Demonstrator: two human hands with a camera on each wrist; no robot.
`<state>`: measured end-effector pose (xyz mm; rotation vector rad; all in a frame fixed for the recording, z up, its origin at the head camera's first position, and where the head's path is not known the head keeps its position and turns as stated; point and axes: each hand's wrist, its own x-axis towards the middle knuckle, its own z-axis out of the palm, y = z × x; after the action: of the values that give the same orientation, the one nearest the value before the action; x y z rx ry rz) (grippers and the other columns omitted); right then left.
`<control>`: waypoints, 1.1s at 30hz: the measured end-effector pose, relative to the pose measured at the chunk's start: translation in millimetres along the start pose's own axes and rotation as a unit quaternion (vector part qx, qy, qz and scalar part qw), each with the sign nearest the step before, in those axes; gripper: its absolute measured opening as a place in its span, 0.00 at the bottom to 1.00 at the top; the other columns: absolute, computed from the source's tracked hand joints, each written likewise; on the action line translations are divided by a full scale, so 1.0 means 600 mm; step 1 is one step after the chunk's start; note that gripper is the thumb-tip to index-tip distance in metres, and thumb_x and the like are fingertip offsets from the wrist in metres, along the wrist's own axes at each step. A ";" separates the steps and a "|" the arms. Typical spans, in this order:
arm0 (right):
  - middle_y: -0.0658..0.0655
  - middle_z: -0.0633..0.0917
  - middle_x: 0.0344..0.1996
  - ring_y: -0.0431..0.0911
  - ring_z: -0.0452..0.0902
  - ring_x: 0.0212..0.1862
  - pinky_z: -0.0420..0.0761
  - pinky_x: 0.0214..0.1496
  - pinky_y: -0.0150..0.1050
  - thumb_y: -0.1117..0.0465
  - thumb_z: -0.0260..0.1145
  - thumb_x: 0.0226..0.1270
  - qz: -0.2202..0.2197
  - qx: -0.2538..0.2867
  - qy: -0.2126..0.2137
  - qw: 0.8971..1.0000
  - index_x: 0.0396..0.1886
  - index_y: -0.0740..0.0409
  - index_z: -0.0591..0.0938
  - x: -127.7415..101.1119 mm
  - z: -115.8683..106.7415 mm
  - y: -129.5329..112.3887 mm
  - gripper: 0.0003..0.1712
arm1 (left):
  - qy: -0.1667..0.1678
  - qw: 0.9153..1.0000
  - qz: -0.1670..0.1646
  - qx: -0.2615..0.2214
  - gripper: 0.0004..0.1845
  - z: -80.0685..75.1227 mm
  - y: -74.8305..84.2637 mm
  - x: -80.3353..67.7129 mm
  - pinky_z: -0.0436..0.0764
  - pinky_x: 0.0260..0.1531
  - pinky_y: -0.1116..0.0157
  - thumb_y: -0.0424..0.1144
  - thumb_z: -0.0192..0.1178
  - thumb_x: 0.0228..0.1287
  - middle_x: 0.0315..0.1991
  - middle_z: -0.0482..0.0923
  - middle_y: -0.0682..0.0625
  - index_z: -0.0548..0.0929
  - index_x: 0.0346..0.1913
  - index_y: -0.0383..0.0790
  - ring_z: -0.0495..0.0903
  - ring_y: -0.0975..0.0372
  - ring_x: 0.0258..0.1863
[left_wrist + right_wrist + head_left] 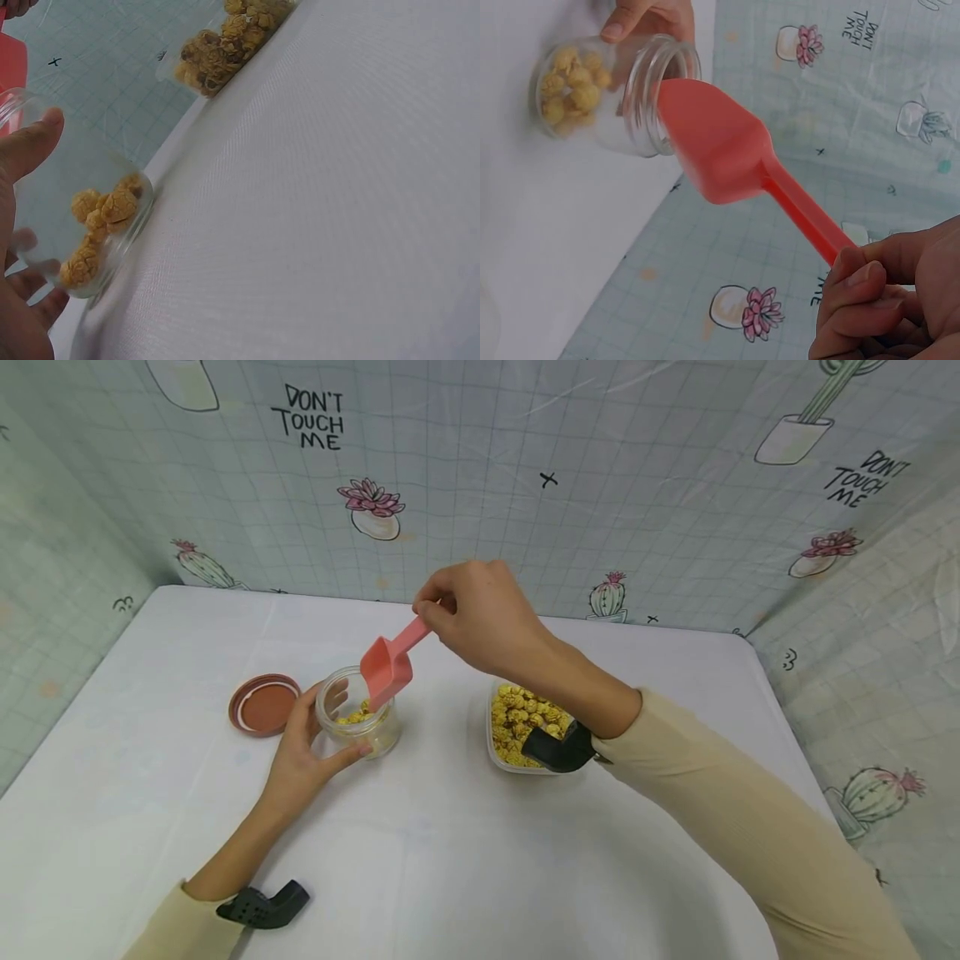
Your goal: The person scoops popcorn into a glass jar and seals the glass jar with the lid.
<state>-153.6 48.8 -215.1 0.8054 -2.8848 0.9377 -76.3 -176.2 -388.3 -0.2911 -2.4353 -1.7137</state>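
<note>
Here, left hand wraps fingers round the glass jar on the desk w/ popcorn inside, right hand pinches the pink scoop handle, its bowl tipped at jar's mouth.

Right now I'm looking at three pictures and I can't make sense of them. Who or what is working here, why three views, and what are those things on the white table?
No machine here: a person works with two bare hands. The wide picture comes from a camera on the head, looking down; the other two come from cameras strapped to each wrist, so each shows its own hand up close.

On the white table stand a small clear glass jar with a few yellow popcorn pieces inside, a clear tub of popcorn, and a brown jar lid lying to the side.

The left hand grips the jar. The right hand pinches the handle of a pink plastic scoop, its tipped bowl at the jar's mouth. The right wrist view shows the same scoop from behind.
</note>
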 end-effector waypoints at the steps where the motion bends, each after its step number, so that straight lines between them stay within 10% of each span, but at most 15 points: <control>1: 0.49 0.82 0.22 0.44 0.71 0.24 0.71 0.24 0.33 0.62 0.59 0.69 0.002 0.005 0.000 1.000 0.39 0.58 0.87 -0.001 0.000 0.002 0.11 | 0.000 1.000 0.000 0.001 0.46 0.000 0.000 0.000 0.58 0.65 0.42 0.23 0.71 0.49 0.66 0.63 0.35 0.56 0.69 0.31 0.61 0.46 0.66; 16: 0.50 0.82 0.19 0.44 0.74 0.22 0.68 0.23 0.34 0.62 0.60 0.70 0.022 0.034 0.005 0.999 0.42 0.60 0.86 -0.016 0.001 0.022 0.10 | 0.007 1.000 0.011 0.001 0.48 0.001 -0.032 0.002 0.59 0.64 0.43 0.23 0.72 0.47 0.66 0.63 0.38 0.57 0.71 0.36 0.62 0.46 0.66; 22: 0.50 0.81 0.19 0.43 0.76 0.23 0.72 0.22 0.34 0.61 0.60 0.70 0.043 0.068 0.016 0.997 0.41 0.59 0.85 -0.032 0.008 0.042 0.09 | 0.015 1.000 0.008 0.011 0.51 0.001 -0.059 0.002 0.62 0.67 0.63 0.25 0.74 0.46 0.66 0.65 0.41 0.57 0.72 0.44 0.63 0.52 0.65; 33: 0.53 0.83 0.23 0.47 0.77 0.24 0.76 0.22 0.34 0.60 0.60 0.71 0.116 0.201 0.081 0.969 0.42 0.56 0.85 -0.097 0.031 0.118 0.09 | 0.057 0.997 0.030 0.034 0.54 -0.001 -0.050 -0.008 0.63 0.61 0.76 0.21 0.75 0.40 0.65 0.65 0.42 0.57 0.73 0.40 0.65 0.51 0.64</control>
<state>-134.0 115.0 -278.2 0.3749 -2.7219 1.5661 -78.8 -187.2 -416.5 -0.2474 -2.3721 -1.5753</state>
